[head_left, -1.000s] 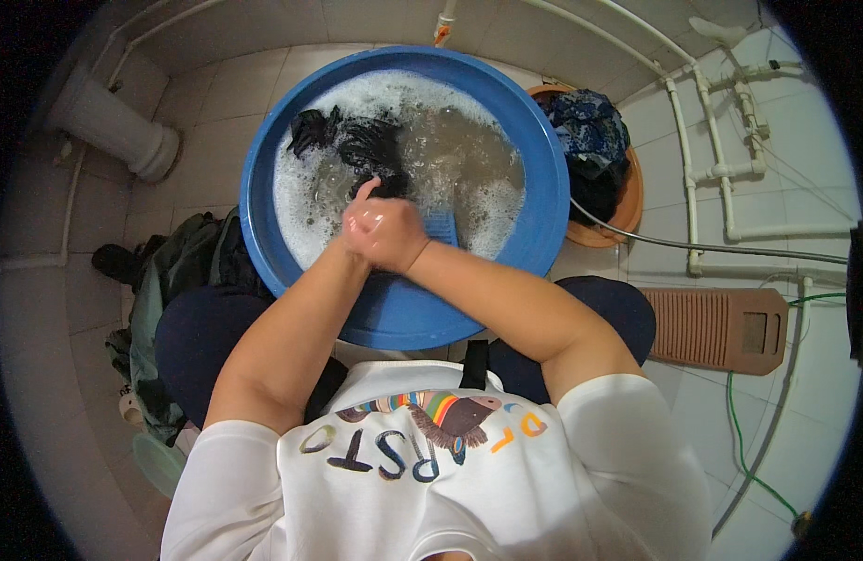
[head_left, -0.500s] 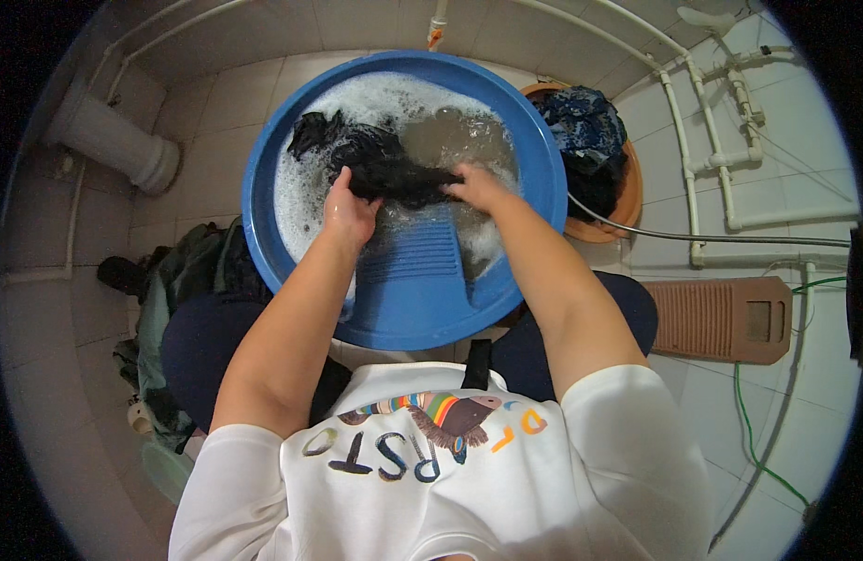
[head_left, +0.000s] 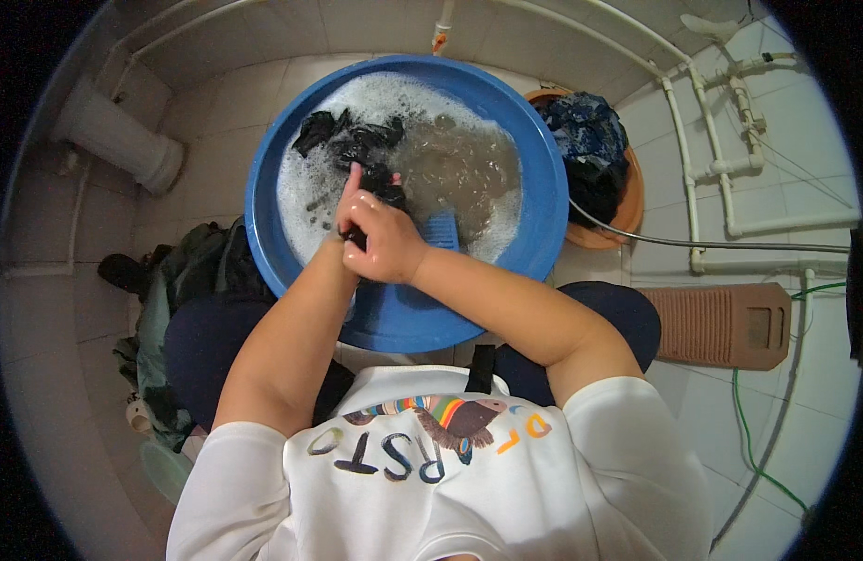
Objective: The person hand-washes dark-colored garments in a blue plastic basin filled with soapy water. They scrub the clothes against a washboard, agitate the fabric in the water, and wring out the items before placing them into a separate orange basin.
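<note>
A wet black cloth garment (head_left: 356, 145) lies bunched in the sudsy water of a big round blue tub (head_left: 261, 224). My left hand (head_left: 350, 192) is partly hidden; its thumb and a fingertip show around the garment, so it grips the cloth. Crossed over to the left wrist, my right hand (head_left: 385, 245) is a closed fist, with a bit of black cloth poking out of it. Below both hands is the tub's ribbed blue washboard (head_left: 422, 309), mostly bare of cloth and partly covered by my right forearm.
Behind the tub on the right stands an orange basin (head_left: 635, 201) heaped with dark clothes (head_left: 585, 140). A brown washboard (head_left: 721, 325) lies on the tiles at right, near white pipes (head_left: 698, 178) and a grey hose (head_left: 730, 240). Dark green clothing (head_left: 188, 290) is piled at left.
My right hand has swung left from the garment's right end to my left wrist, closing on cloth. The garment has been gathered leftward, uncovering grey water on the right.
</note>
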Demonstrator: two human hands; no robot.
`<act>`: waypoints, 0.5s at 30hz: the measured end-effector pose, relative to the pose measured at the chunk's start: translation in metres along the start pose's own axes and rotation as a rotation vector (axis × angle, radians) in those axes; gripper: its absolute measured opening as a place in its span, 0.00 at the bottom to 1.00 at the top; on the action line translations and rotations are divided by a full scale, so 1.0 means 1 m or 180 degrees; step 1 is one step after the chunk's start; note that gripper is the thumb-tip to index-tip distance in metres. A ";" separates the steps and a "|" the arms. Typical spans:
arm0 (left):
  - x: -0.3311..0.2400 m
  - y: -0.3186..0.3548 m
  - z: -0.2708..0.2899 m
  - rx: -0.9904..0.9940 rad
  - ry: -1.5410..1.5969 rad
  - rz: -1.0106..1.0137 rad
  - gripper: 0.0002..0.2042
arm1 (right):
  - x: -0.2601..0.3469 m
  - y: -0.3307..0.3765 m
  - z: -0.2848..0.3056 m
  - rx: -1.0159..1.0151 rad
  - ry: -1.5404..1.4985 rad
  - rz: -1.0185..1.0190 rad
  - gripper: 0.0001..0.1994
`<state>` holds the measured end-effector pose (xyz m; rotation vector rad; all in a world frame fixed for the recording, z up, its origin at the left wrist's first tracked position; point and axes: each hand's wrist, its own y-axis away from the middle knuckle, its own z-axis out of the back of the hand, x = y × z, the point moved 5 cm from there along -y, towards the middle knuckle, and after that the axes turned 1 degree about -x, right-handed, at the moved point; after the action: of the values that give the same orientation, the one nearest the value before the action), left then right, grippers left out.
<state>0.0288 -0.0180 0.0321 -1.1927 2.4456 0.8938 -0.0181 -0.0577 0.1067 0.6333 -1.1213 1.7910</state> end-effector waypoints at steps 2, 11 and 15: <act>0.003 -0.006 0.022 0.0321 -0.0923 -0.0592 0.21 | 0.008 0.003 0.001 0.0061 0.0339 0.0377 0.07; 0.033 -0.004 -0.002 -0.1108 -0.0008 0.0637 0.17 | -0.062 0.009 0.034 -0.0664 0.1176 -0.0899 0.11; 0.068 -0.069 0.116 0.0805 0.1059 0.0657 0.16 | -0.019 0.009 0.003 -0.0379 0.0726 0.0085 0.11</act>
<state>0.0384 -0.0181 -0.1184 -1.0842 2.8830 0.4381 -0.0175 -0.0705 0.0893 0.3352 -1.0740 1.7543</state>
